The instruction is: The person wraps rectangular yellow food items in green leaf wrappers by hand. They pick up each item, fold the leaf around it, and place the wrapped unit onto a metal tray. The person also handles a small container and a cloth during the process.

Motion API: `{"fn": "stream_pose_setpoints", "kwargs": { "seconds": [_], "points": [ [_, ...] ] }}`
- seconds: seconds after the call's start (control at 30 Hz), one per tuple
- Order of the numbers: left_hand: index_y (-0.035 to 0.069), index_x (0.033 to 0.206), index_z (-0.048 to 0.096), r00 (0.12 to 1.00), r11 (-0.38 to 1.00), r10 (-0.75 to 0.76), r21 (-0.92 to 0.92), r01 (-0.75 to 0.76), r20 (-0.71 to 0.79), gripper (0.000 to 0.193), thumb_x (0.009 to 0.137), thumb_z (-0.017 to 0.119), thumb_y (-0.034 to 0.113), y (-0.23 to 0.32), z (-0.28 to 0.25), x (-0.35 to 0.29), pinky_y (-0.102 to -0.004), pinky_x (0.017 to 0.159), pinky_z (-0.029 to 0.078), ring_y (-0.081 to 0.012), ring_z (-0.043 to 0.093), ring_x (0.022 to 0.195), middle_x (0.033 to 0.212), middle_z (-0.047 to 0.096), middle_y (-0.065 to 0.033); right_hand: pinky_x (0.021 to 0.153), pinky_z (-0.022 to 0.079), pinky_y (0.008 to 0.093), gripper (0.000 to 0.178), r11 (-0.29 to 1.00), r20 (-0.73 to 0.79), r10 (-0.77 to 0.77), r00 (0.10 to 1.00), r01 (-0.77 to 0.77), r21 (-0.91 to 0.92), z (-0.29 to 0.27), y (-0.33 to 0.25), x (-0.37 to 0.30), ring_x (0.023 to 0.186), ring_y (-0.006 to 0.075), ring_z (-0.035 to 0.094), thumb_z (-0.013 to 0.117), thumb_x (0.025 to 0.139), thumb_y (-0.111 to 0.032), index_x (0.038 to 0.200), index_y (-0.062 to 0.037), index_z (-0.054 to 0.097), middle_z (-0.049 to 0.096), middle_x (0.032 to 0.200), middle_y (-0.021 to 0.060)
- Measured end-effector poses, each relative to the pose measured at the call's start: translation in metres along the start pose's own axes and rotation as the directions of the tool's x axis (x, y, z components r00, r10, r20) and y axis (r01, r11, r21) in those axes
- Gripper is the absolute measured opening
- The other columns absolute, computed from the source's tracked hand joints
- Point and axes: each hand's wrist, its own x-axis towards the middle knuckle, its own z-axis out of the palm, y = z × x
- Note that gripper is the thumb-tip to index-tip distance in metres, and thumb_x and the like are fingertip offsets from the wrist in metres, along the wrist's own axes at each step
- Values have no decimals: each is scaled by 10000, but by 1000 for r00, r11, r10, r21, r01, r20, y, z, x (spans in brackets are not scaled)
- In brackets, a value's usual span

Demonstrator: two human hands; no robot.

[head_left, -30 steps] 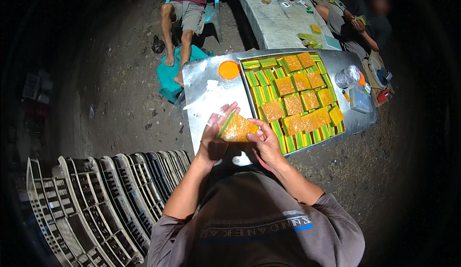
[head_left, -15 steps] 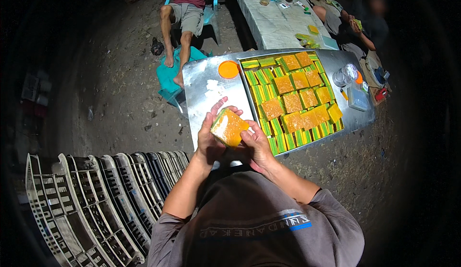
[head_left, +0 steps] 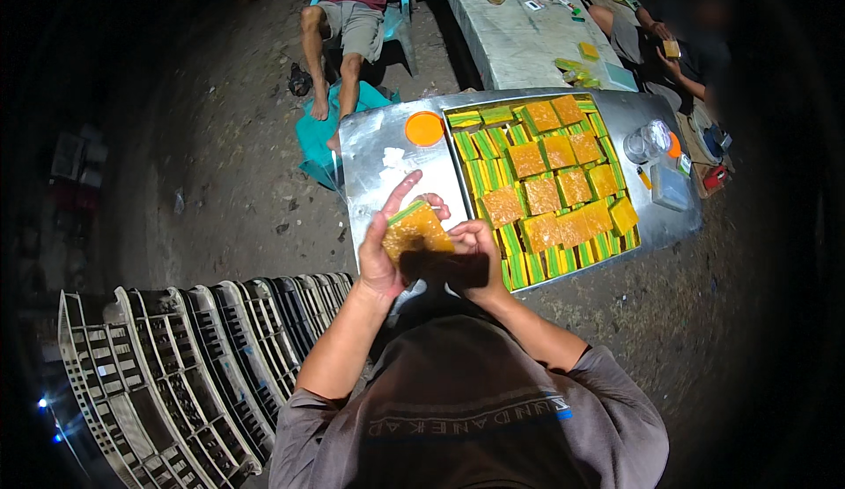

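Note:
Over the near left of a metal table (head_left: 365,150), both my hands hold a square piece of layered cake (head_left: 415,228) with an orange-brown top. Green and yellow layers show along its far edge, and a dark shadow covers its near end. My left hand (head_left: 384,247) is closed round the left side, with some fingers extended past the cake. At the right corner, the fingers of my right hand (head_left: 480,256) are bent against the cake, partly in shadow. A tray (head_left: 459,163) to the right holds many similar cakes (head_left: 541,195), some flat on top, others packed on edge.
An orange lid (head_left: 424,129) and white scraps (head_left: 393,160) lie beyond my hands. A clear jar (head_left: 647,142) and a clear box (head_left: 671,188) stand right of the tray. Stacked plastic chairs (head_left: 202,339) are at near left. Two people sit near a long table (head_left: 515,40).
The cake has tilted in my hands, so its layered far edge shows more and its near part is now shaded. The right-hand fingers have shifted at the corner.

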Motion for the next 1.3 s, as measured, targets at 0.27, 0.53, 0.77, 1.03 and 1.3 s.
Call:
{"fn": "stream_pose_setpoints", "kwargs": {
  "seconds": [0.27,0.53,0.77,1.03,1.3],
  "points": [
    [36,1280,553,976,991,-131,-28,128,-172,597,874,662,459,-25,-21,-35,-310,874,496,-177,634,1014,1141,628,-80,714,461,208,661,996,-229,-13,973,33,81,32,-10,23,818,68,450,889,719,-54,1149,-86,388,515,1039,50],
    [44,1510,337,956,995,54,-63,-75,-290,866,875,576,581,-18,-23,-50,-423,1104,387,-269,462,1322,1430,468,-156,925,523,347,483,830,252,-112,961,230,-509,30,4,-1,1145,241,552,567,1030,-294,1398,9,491,472,1228,158],
    [15,1075,587,744,427,561,897,114,-362,237,969,603,227,-42,-81,-96,-349,766,517,-215,608,835,913,603,-110,782,444,444,317,659,235,74,969,129,-741,41,5,0,872,386,547,484,1039,-234,893,34,572,531,892,222],
    [35,824,529,817,275,417,912,303,-397,323,981,612,305,-35,-108,-90,-370,557,471,-202,585,554,626,569,-93,743,469,500,298,444,276,165,947,179,-878,48,19,14,827,438,597,487,1027,-220,892,35,563,576,854,254],
    [9,800,527,836,171,513,978,123,-195,278,1005,533,196,-36,-83,-84,-416,557,442,-328,595,581,640,557,-198,706,471,511,311,458,261,62,963,205,-865,31,6,14,759,440,588,470,1032,-216,858,30,548,574,820,237]
  ]
}}
